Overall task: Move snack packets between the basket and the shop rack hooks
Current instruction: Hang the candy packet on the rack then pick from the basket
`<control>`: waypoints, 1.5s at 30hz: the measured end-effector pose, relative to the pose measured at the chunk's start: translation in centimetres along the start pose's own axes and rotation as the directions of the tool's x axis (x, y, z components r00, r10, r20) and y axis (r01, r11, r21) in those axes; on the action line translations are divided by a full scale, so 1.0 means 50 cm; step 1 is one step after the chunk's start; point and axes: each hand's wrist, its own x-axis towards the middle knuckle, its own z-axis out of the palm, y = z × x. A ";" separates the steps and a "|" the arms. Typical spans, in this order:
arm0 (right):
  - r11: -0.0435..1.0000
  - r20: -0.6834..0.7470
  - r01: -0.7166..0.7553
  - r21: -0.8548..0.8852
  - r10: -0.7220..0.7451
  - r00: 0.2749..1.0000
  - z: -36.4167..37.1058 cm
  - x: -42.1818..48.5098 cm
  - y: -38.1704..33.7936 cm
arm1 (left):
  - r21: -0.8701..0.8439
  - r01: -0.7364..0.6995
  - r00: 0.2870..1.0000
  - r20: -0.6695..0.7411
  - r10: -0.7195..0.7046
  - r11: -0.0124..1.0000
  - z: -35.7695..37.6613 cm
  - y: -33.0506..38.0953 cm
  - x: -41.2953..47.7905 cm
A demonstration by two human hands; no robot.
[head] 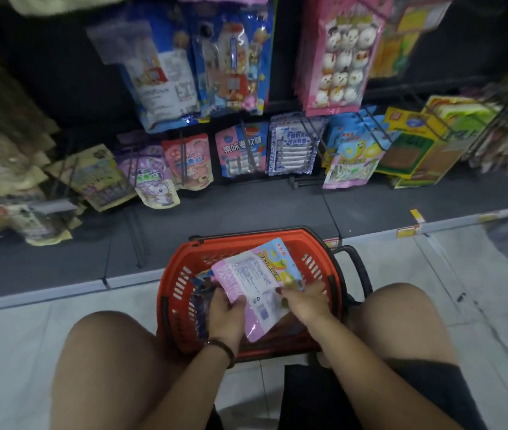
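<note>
Two hands meet over one red basket [178, 283] at the lower centre of the frame, on the tiled floor between the person's two bare knees. The left hand [226, 311], with a dark bracelet [225, 349] on its wrist, curls its fingers round the left edge of a pink packet [252, 277] that shows its printed back. The right hand [305, 301] pinches the same packet's right edge. A second blue-and-yellow packet [280, 256] lies under the pink one, its lower end hidden beneath the right hand. Both packets are held just above the basket's opening. Dark blue packets [203, 280] lie inside the basket at the left; their number cannot be told. Across the top of the frame, the rack hooks [248, 144] carry about four hanging groups of packets in the upper row and about seven in the lower row.
</note>
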 end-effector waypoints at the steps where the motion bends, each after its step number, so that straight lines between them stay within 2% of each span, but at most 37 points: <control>1: 0.992 0.005 -0.039 0.120 0.038 0.999 -0.003 -0.012 -0.005 | -0.087 -0.006 1.000 -0.011 0.005 0.996 -0.003 0.013 -0.024; 2: 0.972 0.049 -0.075 0.222 0.066 0.997 -0.007 -0.028 -0.012 | -0.176 0.005 1.000 -0.001 -0.005 0.984 -0.005 0.021 -0.039; 4: 0.909 0.222 -0.163 0.382 0.081 0.972 -0.013 -0.056 -0.023 | -0.281 0.029 0.997 0.073 -0.008 0.959 -0.014 0.040 -0.057; 6: 0.866 0.345 -0.189 0.464 0.021 0.938 -0.017 -0.074 -0.034 | -0.318 0.006 0.986 0.158 0.046 0.948 -0.025 0.055 -0.060; 10: 0.809 0.353 -0.058 0.585 -0.190 0.916 -0.020 -0.085 -0.052 | -0.359 0.026 0.968 0.244 0.067 0.933 -0.054 0.083 -0.077; 14: 0.816 0.356 -0.012 0.578 -0.238 0.904 -0.033 -0.094 -0.051 | -0.436 0.002 0.991 0.121 0.056 0.900 -0.087 0.111 -0.067; 16: 0.839 0.345 0.009 0.544 -0.234 0.909 -0.034 -0.094 -0.048 | -0.376 -0.087 0.994 0.035 0.108 0.923 -0.093 0.116 -0.062; 19: 0.832 0.283 0.055 0.552 -0.249 0.926 -0.033 -0.103 -0.048 | -0.141 -0.278 0.961 -0.059 0.272 0.950 -0.098 0.101 -0.062; 23: 0.814 0.172 0.165 0.558 -0.308 0.936 -0.009 -0.127 -0.054 | 0.188 -0.451 0.881 -0.060 0.469 0.873 -0.077 0.090 -0.078; 24: 0.806 0.150 0.216 0.551 -0.350 0.925 0.004 -0.134 -0.058 | 0.182 -0.456 0.880 -0.057 0.472 0.871 -0.068 0.091 -0.084; 26: 0.787 0.123 0.345 0.512 -0.465 0.877 0.031 -0.156 -0.070 | 0.045 -0.425 0.905 0.025 0.425 0.904 -0.044 0.109 -0.106; 28: 0.773 0.170 0.461 0.436 -0.574 0.801 0.051 -0.185 -0.086 | -0.122 -0.315 0.938 0.114 0.328 0.941 -0.021 0.131 -0.123; 29: 0.762 0.198 0.514 0.394 -0.617 0.762 0.059 -0.198 -0.093 | -0.210 -0.249 0.950 0.138 0.280 0.946 -0.019 0.142 -0.130; 31: 0.756 0.207 0.538 0.372 -0.633 0.746 0.066 -0.220 -0.105 | -0.327 -0.185 0.966 0.113 0.232 0.927 -0.023 0.164 -0.131; 33: 0.731 0.213 0.598 0.327 -0.674 0.707 0.063 -0.241 -0.116 | -0.322 -0.205 0.968 0.071 0.239 0.924 -0.035 0.175 -0.116; 35: 0.628 0.209 0.763 0.151 -0.775 0.596 0.054 -0.236 -0.121 | -0.237 -0.237 0.966 0.047 0.255 0.942 -0.049 0.189 -0.105; 36: 0.563 0.177 0.827 0.009 -0.815 0.552 0.047 -0.223 -0.127 | -0.202 -0.252 0.963 0.043 0.265 0.946 -0.057 0.198 -0.098; 38: 0.527 0.092 0.836 -0.150 -0.835 0.543 0.025 -0.201 -0.151 | -0.178 -0.241 0.965 0.058 0.255 0.954 -0.071 0.224 -0.097; 39: 0.538 0.091 0.833 -0.131 -0.830 0.550 0.008 -0.195 -0.167 | -0.177 -0.227 0.967 0.079 0.244 0.958 -0.079 0.239 -0.099; 41: 0.559 0.204 0.828 0.035 -0.815 0.542 -0.032 -0.195 -0.203 | -0.160 -0.230 0.959 0.132 0.252 0.960 -0.097 0.269 -0.106; 43: 0.567 0.309 0.804 0.178 -0.808 0.501 -0.068 -0.202 -0.237 | -0.148 -0.296 0.927 0.192 0.321 0.944 -0.114 0.300 -0.115; 45: 0.568 0.327 0.786 0.244 -0.811 0.485 -0.094 -0.212 -0.268 | -0.140 -0.413 0.872 0.226 0.435 0.900 -0.126 0.331 -0.122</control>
